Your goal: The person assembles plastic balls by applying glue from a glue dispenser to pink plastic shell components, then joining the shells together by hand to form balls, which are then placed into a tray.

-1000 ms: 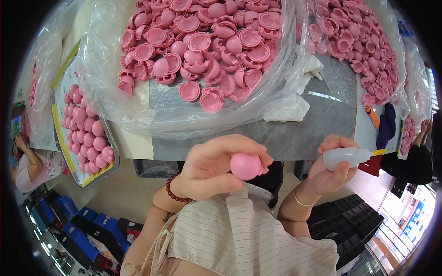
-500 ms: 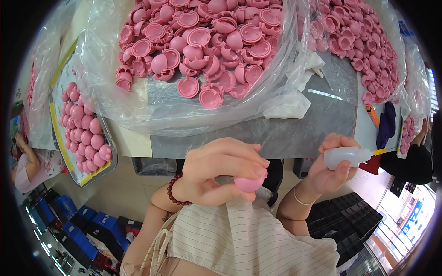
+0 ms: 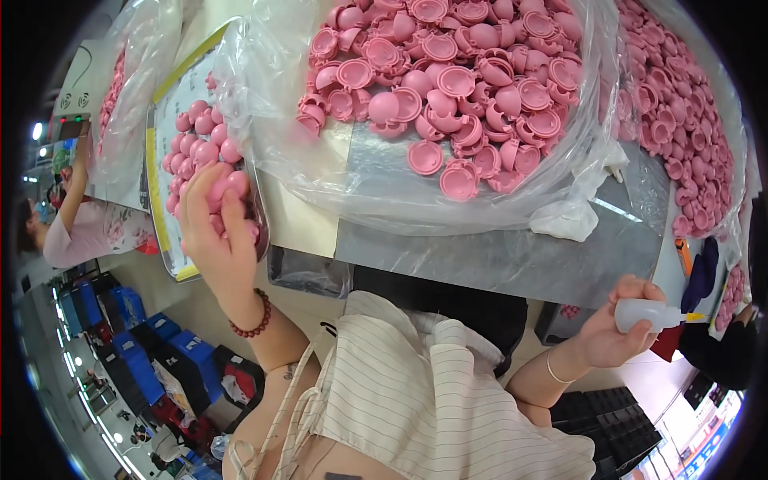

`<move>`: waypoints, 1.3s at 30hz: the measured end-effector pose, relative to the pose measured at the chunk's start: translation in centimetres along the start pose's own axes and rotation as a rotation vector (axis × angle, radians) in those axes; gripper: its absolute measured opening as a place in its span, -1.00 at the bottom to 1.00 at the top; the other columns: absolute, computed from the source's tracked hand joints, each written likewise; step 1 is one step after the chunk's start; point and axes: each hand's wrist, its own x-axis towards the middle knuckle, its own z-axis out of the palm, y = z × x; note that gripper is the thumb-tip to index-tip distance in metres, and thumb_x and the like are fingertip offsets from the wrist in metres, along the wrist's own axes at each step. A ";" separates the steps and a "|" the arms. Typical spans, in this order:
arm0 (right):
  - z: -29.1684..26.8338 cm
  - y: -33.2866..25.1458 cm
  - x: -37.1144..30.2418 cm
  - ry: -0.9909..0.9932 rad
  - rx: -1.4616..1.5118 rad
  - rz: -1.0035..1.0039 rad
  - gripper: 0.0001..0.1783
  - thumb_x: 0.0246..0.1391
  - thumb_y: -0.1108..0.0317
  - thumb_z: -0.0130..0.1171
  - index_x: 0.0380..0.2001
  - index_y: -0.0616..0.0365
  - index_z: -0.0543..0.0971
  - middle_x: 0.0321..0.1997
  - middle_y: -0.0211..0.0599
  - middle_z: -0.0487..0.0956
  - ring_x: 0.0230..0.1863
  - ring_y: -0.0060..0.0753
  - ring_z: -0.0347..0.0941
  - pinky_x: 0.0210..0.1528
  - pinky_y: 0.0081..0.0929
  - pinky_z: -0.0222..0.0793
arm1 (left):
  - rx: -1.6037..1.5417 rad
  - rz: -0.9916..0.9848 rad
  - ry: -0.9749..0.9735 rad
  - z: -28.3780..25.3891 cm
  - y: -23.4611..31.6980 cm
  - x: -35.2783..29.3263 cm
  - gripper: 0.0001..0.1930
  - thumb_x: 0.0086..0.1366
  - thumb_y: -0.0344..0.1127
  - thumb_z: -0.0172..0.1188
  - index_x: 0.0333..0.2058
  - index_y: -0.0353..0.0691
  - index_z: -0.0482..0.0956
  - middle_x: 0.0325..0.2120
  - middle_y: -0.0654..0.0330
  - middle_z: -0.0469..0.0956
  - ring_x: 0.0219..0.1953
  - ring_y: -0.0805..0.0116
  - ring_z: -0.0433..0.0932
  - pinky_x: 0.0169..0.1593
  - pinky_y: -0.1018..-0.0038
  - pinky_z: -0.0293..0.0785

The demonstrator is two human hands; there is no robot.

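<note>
My left hand [image 3: 222, 248] reaches over the tray [image 3: 170, 108] at the left, its fingers and thumb closed around a pink ball [image 3: 218, 192]. Rows of round pink balls [image 3: 200, 126] lie in that tray, right beside the held one. Out to the right, my right hand [image 3: 606, 338] grips a translucent white squeeze bottle [image 3: 636, 315] with a yellow tip pointing right. Ahead of me, loose pink half shells [image 3: 456, 88] are heaped on a clear plastic bag [image 3: 384, 212].
A second heap of smaller pink parts [image 3: 680, 120] lies at the far right. White crumpled cloth [image 3: 565, 220] rests on the grey tabletop [image 3: 456, 256]. An orange tool [image 3: 683, 256] and a dark purple item [image 3: 702, 272] lie on the right. Another person [image 3: 88, 228] works at the left.
My left hand has carried the pink ball from in front of my chest to the tray at the left. My right hand still holds the bottle. The whole view has shifted leftward.
</note>
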 end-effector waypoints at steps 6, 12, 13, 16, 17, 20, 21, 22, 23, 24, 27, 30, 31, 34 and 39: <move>1.0 -0.2 -0.1 -0.011 -0.020 -0.015 -0.54 -0.02 0.11 -0.13 -0.26 0.36 0.34 -0.56 -0.22 0.32 -0.51 -0.44 0.12 -0.51 -0.60 -0.02 | 0.240 0.024 -0.161 -0.1 -1.7 -0.3 -0.65 0.16 -0.33 -0.11 -0.06 -0.29 0.29 -0.02 -0.01 0.23 0.03 0.08 0.21 0.03 0.35 0.11; 1.4 -0.2 0.0 -0.001 -0.032 -0.038 -0.56 -0.04 0.13 -0.13 -0.27 0.35 0.36 -0.59 -0.23 0.33 -0.56 -0.45 0.12 -0.55 -0.60 -0.02 | 0.437 -0.017 -0.279 0.0 -1.9 0.6 -0.54 0.19 -0.21 -0.15 0.03 -0.32 0.16 0.07 -0.03 0.09 0.13 0.12 0.04 0.14 0.38 -0.11; 1.2 -0.3 -0.1 0.004 -0.037 -0.043 -0.56 -0.04 0.13 -0.13 -0.27 0.35 0.36 -0.59 -0.23 0.33 -0.56 -0.45 0.12 -0.55 -0.60 -0.02 | 0.472 -0.007 -0.277 0.2 -1.9 0.8 -0.53 0.18 -0.20 -0.14 0.03 -0.33 0.16 0.05 -0.04 0.12 0.11 0.10 0.07 0.12 0.37 -0.06; 0.8 -0.5 -0.3 0.024 -0.033 -0.023 -0.56 -0.05 0.13 -0.11 -0.27 0.34 0.36 -0.60 -0.23 0.34 -0.57 -0.46 0.11 -0.57 -0.61 -0.03 | 0.328 0.005 -0.182 0.6 -0.6 1.6 -0.56 0.13 -0.22 -0.03 -0.03 -0.31 0.25 -0.04 -0.03 0.26 0.02 0.08 0.21 0.07 0.29 0.02; 0.7 -0.5 -0.3 0.024 -0.027 -0.016 -0.56 -0.06 0.12 -0.11 -0.27 0.34 0.36 -0.60 -0.23 0.34 -0.57 -0.46 0.11 -0.57 -0.61 -0.03 | 0.324 0.009 -0.183 0.7 0.5 1.7 -0.56 0.13 -0.22 -0.03 -0.03 -0.31 0.25 -0.04 -0.03 0.26 0.02 0.08 0.21 0.07 0.29 0.02; 0.6 -0.4 -0.6 0.024 -0.024 -0.010 -0.56 -0.06 0.12 -0.10 -0.26 0.33 0.36 -0.61 -0.23 0.34 -0.57 -0.46 0.11 -0.58 -0.62 -0.04 | -0.044 -0.104 -0.011 2.6 5.5 1.0 -0.67 0.04 -0.39 0.06 -0.16 -0.29 0.38 -0.21 0.04 0.41 -0.15 0.15 0.37 -0.08 0.39 0.24; 0.6 -0.3 -0.6 0.026 -0.023 -0.010 -0.56 -0.07 0.12 -0.09 -0.26 0.32 0.36 -0.61 -0.23 0.34 -0.56 -0.46 0.11 -0.57 -0.61 -0.04 | -0.133 0.107 -0.100 3.8 6.7 0.7 -0.70 -0.01 -0.46 0.08 -0.22 -0.27 0.41 -0.27 0.09 0.43 -0.22 0.18 0.39 -0.16 0.43 0.28; 0.7 -0.4 -0.5 0.023 -0.028 -0.011 -0.56 -0.07 0.12 -0.09 -0.26 0.32 0.36 -0.61 -0.23 0.34 -0.56 -0.46 0.11 -0.57 -0.61 -0.04 | -0.219 0.317 -0.185 4.7 7.7 0.6 -0.72 -0.06 -0.53 0.09 -0.28 -0.26 0.45 -0.33 0.13 0.46 -0.30 0.21 0.42 -0.25 0.47 0.33; 0.9 -0.5 -0.4 0.008 -0.033 -0.033 -0.56 -0.07 0.12 -0.09 -0.27 0.31 0.36 -0.61 -0.24 0.34 -0.58 -0.47 0.11 -0.57 -0.61 -0.03 | -0.247 0.312 -0.236 5.8 8.7 0.6 -0.75 -0.07 -0.53 0.09 -0.32 -0.27 0.47 -0.35 0.13 0.46 -0.30 0.20 0.42 -0.23 0.47 0.32; 1.1 -0.6 -0.3 -0.006 -0.034 -0.053 -0.57 -0.06 0.12 -0.09 -0.27 0.30 0.36 -0.61 -0.24 0.34 -0.59 -0.49 0.11 -0.56 -0.61 -0.03 | -0.271 0.308 -0.288 6.5 9.2 0.8 -0.78 -0.07 -0.53 0.09 -0.35 -0.28 0.48 -0.36 0.13 0.47 -0.31 0.20 0.42 -0.21 0.48 0.30; 1.0 -0.9 -0.2 -0.048 -0.041 -0.080 -0.58 -0.06 0.13 -0.10 -0.27 0.29 0.37 -0.62 -0.25 0.35 -0.63 -0.50 0.11 -0.55 -0.59 -0.02 | -0.185 0.222 -0.320 8.0 9.2 0.7 -0.81 -0.12 -0.52 0.13 -0.42 -0.28 0.46 -0.42 0.17 0.45 -0.34 0.18 0.40 -0.28 0.42 0.32; 0.7 -0.8 -0.4 -0.037 -0.050 -0.067 -0.58 -0.06 0.13 -0.11 -0.27 0.29 0.37 -0.63 -0.25 0.36 -0.65 -0.50 0.12 -0.55 -0.57 -0.01 | -0.195 0.232 -0.373 8.1 9.0 0.8 -0.81 -0.14 -0.49 0.15 -0.44 -0.28 0.45 -0.46 0.15 0.44 -0.40 0.23 0.42 -0.32 0.46 0.33; 0.5 -0.8 -0.4 -0.031 -0.059 -0.067 -0.58 -0.06 0.13 -0.11 -0.27 0.29 0.37 -0.63 -0.25 0.36 -0.65 -0.50 0.12 -0.55 -0.57 -0.01 | -0.204 0.237 -0.379 7.8 9.2 0.8 -0.81 -0.14 -0.49 0.15 -0.44 -0.28 0.45 -0.46 0.15 0.44 -0.40 0.23 0.42 -0.32 0.46 0.33; 1.1 -1.1 -0.7 0.012 -0.033 -0.006 -0.58 -0.07 0.09 -0.09 -0.32 0.28 0.36 -0.63 -0.24 0.36 -0.64 -0.50 0.17 -0.54 -0.57 0.01 | -0.443 0.204 -0.277 6.2 10.4 -0.3 -0.87 -0.06 -0.51 0.12 -0.45 -0.32 0.42 -0.50 0.12 0.45 -0.47 0.26 0.44 -0.38 0.50 0.34; 4.3 -1.9 -1.1 -0.140 0.231 0.230 -0.57 -0.20 0.09 0.09 -0.44 0.31 0.41 -0.59 -0.14 0.48 -0.61 -0.45 0.28 -0.58 -0.55 0.16 | -1.613 -0.035 -0.703 7.1 11.8 -2.6 -0.87 0.08 -0.46 0.03 -0.37 -0.38 0.37 -0.53 0.08 0.41 -0.50 0.40 0.42 -0.41 0.59 0.37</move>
